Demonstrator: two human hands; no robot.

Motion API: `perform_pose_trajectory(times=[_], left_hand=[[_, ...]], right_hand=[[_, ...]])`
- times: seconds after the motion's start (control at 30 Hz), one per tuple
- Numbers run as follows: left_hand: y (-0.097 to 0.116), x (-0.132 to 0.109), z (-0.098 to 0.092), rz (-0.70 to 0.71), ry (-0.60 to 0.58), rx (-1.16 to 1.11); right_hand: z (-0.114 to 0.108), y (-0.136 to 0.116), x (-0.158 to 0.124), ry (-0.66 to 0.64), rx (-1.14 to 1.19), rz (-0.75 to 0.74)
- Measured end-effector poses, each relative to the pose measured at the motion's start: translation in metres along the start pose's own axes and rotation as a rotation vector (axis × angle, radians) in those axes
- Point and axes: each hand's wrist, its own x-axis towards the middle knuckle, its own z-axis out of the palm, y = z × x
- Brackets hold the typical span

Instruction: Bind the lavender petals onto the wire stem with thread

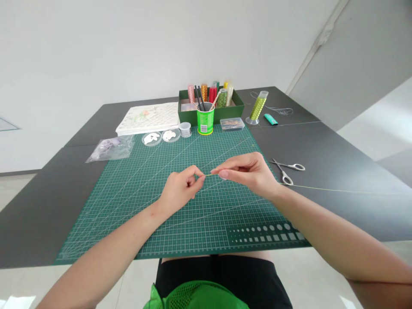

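My left grip (183, 186) is pinched on the end of a thin yellow thread (210, 174), thumb against forefinger. My right grip (247, 171) pinches the same thread just beside it, fingertips nearly meeting. Both sit over the middle of the green cutting mat (128, 206), which lies along the worktop's (347, 159) near edge. The thread trails past my right wrist toward the right edge. Scissors (286, 168) lie just off the mat's right side. A green cup (205, 121) stands at the mat's far edge.

green gridded cutting mat (135, 201), yellow-green thread (210, 174)
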Motion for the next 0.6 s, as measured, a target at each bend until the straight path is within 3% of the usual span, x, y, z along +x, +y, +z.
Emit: perform_pose_trajectory(times=[0.27,0.6], left_hand=[[0.009,-0.006,0.004,0.205,-0.107,0.094],[0.019,-0.007,-0.002,0.085,-0.272,-0.168]], right_hand=[[-0.009,0.009,0.007,0.1,-0.117,-0.01],[-0.012,0.023,0.013,0.082,-0.206,0.04]])
